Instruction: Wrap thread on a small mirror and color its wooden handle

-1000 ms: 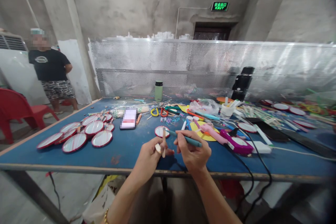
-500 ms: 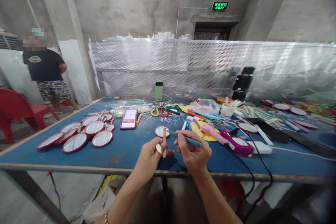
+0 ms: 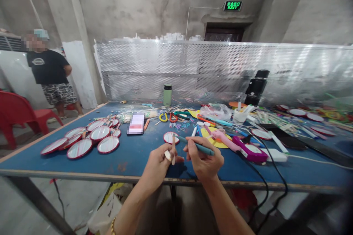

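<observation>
My left hand is closed around a pale wooden stick that stands upright over the near part of the blue table. My right hand grips a teal pen-like tool, and its tip points left toward the stick. Just behind the stick lies a round red-rimmed disc flat on the table.
Several red-rimmed discs lie at the left. Scissors, a green bottle, a white cup, a purple tool with black cables, and craft clutter fill the middle and right. A person stands far left by a red chair.
My hands and what they hold have stayed almost still. The person at the far left has shifted position slightly.
</observation>
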Tool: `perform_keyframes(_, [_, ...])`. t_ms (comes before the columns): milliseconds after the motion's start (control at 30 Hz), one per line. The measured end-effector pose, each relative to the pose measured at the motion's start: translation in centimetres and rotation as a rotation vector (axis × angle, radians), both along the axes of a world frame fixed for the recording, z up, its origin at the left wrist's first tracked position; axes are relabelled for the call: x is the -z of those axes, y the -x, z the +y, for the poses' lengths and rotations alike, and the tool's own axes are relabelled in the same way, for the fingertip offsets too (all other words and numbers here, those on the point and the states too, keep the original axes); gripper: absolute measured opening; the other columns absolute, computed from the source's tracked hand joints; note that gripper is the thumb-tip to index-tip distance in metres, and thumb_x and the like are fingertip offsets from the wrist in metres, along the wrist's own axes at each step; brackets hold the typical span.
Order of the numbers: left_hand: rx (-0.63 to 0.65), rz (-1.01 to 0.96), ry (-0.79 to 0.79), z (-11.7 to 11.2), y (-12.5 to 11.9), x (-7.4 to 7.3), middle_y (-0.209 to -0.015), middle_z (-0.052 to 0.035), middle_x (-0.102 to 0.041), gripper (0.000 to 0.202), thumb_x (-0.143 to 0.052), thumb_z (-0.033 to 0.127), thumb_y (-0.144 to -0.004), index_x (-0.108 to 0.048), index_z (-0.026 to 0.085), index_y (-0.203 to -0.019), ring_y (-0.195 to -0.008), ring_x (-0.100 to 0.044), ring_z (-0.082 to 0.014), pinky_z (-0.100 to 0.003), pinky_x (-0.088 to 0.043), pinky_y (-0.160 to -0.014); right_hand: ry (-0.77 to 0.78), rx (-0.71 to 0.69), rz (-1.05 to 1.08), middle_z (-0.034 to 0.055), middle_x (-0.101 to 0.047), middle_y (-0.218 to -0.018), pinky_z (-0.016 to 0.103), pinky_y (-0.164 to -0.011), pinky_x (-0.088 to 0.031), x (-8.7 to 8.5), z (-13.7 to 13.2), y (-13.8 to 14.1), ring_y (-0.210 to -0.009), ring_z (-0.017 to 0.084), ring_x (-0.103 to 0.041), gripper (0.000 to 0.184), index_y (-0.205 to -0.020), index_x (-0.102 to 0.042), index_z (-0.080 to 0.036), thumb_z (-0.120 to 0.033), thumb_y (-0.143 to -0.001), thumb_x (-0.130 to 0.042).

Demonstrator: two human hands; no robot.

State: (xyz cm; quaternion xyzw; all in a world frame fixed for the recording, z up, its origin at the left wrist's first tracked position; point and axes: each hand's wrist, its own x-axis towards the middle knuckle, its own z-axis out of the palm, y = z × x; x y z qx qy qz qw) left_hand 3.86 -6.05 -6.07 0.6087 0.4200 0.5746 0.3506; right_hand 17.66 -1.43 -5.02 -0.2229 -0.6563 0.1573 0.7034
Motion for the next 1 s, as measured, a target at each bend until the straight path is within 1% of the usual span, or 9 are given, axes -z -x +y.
perform_keyframes(167, [-0.043, 0.043, -0.05, -0.04, -0.05, -0.21, -0.065, 0.003, -0.051, 0.036, -0.051, 0.043, -0.092, -0.053, 0.018, -0.067, -0.062, -0.053, -0.0131, -0.021, -0.047, -0.064, -0.081, 0.008, -0.108, 0.002, -0.071, -0.07, 0.021, -0.044, -0.052, -0.34, -0.24, 0.06, -0.048, 0.012, -0.063, 0.01, -0.087, -0.071, -0.02, -0.017, -0.086, -0.062])
perform_keyframes(300, [-0.062, 0.071, -0.065, -0.1, 0.01, -0.18, -0.065, 0.0026, -0.051, 0.034, -0.05, 0.041, -0.092, -0.054, 0.018, -0.067, -0.061, -0.05, -0.013, -0.021, -0.045, -0.063, -0.115, 0.023, -0.123, 0.0019, -0.072, -0.069, 0.023, -0.049, -0.055, -0.6, -0.3, 0.07, -0.052, 0.013, -0.065, 0.011, -0.088, -0.07, -0.021, -0.016, -0.085, -0.061])
perform_keyframes(500, [-0.081, 0.099, -0.069, -0.07, -0.03, -0.06, -0.066, 0.0025, -0.051, 0.032, -0.048, 0.038, -0.094, -0.054, 0.018, -0.07, -0.062, -0.052, -0.0133, -0.021, -0.045, -0.063, -0.116, 0.029, -0.123, 0.002, -0.072, -0.071, 0.023, -0.052, -0.056, -0.52, -0.21, 0.1, -0.053, 0.013, -0.066, 0.011, -0.089, -0.07, -0.021, -0.015, -0.085, -0.061])
perform_keyframes(700, [-0.081, 0.108, -0.067, 0.01, -0.01, -0.06, -0.066, 0.0019, -0.052, 0.03, -0.048, 0.035, -0.094, -0.055, 0.017, -0.072, -0.063, -0.054, -0.0136, -0.021, -0.045, -0.063, -0.166, 0.047, -0.149, 0.0018, -0.072, -0.071, 0.024, -0.057, -0.058, -0.68, -0.14, 0.15, -0.056, 0.013, -0.067, 0.011, -0.088, -0.069, -0.02, -0.013, -0.085, -0.061])
perform_keyframes(800, [-0.076, 0.109, -0.061, -0.03, 0.02, -0.05, -0.067, 0.0018, -0.053, 0.029, -0.048, 0.036, -0.094, -0.057, 0.017, -0.074, -0.063, -0.055, -0.0135, -0.021, -0.045, -0.063, -0.164, 0.054, -0.135, 0.0015, -0.072, -0.071, 0.023, -0.055, -0.057, -0.6, -0.15, 0.11, -0.056, 0.013, -0.067, 0.011, -0.088, -0.069, -0.02, -0.013, -0.085, -0.062])
perform_keyframes(1000, [-0.07, 0.101, -0.047, -0.04, 0.04, 0.03, -0.067, 0.0021, -0.053, 0.03, -0.048, 0.036, -0.095, -0.057, 0.016, -0.074, -0.061, -0.055, -0.013, -0.021, -0.044, -0.063, -0.126, 0.068, -0.109, 0.002, -0.071, -0.07, 0.019, -0.042, -0.05, -0.47, -0.24, 0.06, -0.05, 0.012, -0.064, 0.011, -0.088, -0.07, -0.02, -0.013, -0.084, -0.062])
